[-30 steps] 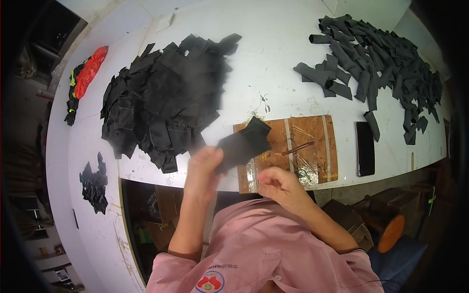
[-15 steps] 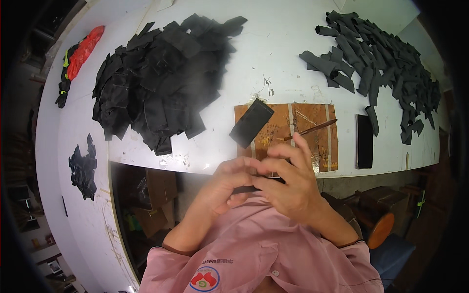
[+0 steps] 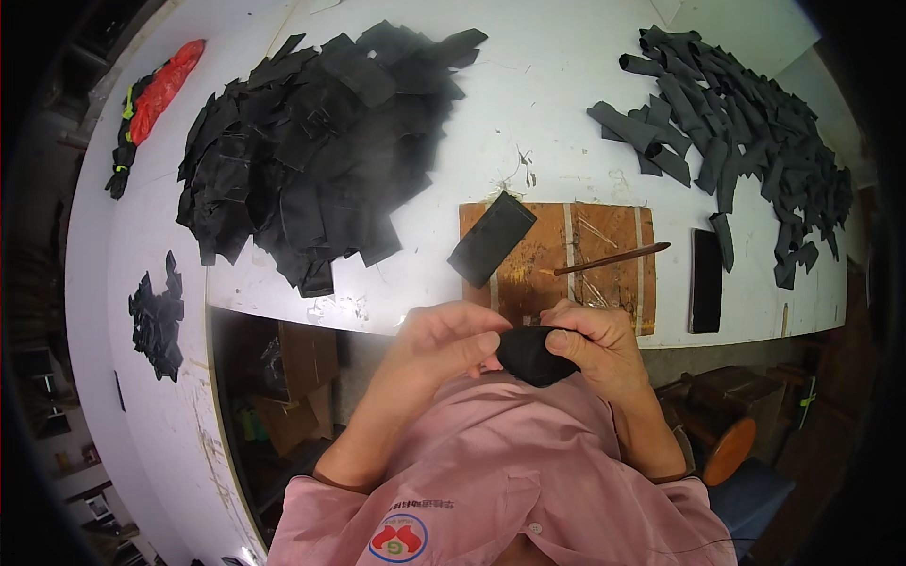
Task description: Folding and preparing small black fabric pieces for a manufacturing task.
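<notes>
Just in front of my shirt, a black fabric piece [image 3: 530, 357] is held bent into a rounded, pouch-like form. My right hand [image 3: 604, 344] is closed on its right side, thumb on top. At its left edge, my left hand [image 3: 444, 341] pinches it between thumb and fingers; the fingertips are partly hidden. Beyond my hands lies a worn brown board [image 3: 613, 222] with pale strips across it. A slim brown pointed stick [image 3: 613, 258] rests on the board. One flat, rectangular black fabric piece [image 3: 493, 239] lies slantwise over the board's left edge.
A big heap of flat black pieces [image 3: 311, 160] covers the table's left part. Rolled dark tubes [image 3: 755, 132] are piled at right, near a black phone-like slab [image 3: 705, 281]. Farther left are a red plastic bag [image 3: 170, 90] and a small black heap [image 3: 158, 325]. A stool [image 3: 732, 453] stands below right.
My hands have drawn apart sideways, the right one turning so its thumb lies on top. The black piece, mostly hidden before, now shows between them.
</notes>
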Available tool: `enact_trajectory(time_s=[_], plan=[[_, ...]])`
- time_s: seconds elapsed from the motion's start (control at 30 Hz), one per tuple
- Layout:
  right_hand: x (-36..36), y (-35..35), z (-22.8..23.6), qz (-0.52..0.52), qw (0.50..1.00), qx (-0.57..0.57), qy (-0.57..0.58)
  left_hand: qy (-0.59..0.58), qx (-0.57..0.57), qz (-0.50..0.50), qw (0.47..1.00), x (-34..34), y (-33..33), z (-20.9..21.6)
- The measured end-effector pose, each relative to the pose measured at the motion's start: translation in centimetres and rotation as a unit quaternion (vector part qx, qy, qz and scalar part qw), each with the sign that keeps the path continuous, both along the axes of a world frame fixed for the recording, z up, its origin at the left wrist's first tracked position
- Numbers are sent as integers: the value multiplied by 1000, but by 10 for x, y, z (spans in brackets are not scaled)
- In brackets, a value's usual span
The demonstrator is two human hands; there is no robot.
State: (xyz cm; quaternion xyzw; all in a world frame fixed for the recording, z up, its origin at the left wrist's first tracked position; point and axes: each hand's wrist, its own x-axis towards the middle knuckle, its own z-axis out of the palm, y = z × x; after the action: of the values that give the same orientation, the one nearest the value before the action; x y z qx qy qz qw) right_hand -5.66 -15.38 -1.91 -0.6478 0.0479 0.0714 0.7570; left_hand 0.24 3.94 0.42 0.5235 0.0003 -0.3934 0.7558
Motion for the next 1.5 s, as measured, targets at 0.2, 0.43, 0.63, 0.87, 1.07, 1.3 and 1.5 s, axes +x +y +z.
enact_trajectory(time_s=[0.2, 0.43, 0.63, 0.87, 1.07, 1.3, 1.5], plan=[[-2, -6, -6, 36, 999, 4, 14, 35, 44, -33, 998, 9, -1, 0], [5, 3, 12, 24, 998, -61, 12, 57, -24, 7, 998, 5, 0, -14], [7, 2, 1, 42, 998, 6, -52, 180, -150, -14, 972, 0, 2, -22], [9, 2, 0, 59, 995, 29, -70, 191, -167, 4, 967, -3, 3, -22], [13, -2, 2, 92, 986, -73, -118, -24, 29, 0, 999, -3, 2, 4], [13, 12, 8, -23, 943, -279, -177, -34, 78, 42, 996, -7, -3, 6], [-3, 22, 21, -73, 958, -227, -160, -165, 75, 97, 979, -20, -22, 3]])
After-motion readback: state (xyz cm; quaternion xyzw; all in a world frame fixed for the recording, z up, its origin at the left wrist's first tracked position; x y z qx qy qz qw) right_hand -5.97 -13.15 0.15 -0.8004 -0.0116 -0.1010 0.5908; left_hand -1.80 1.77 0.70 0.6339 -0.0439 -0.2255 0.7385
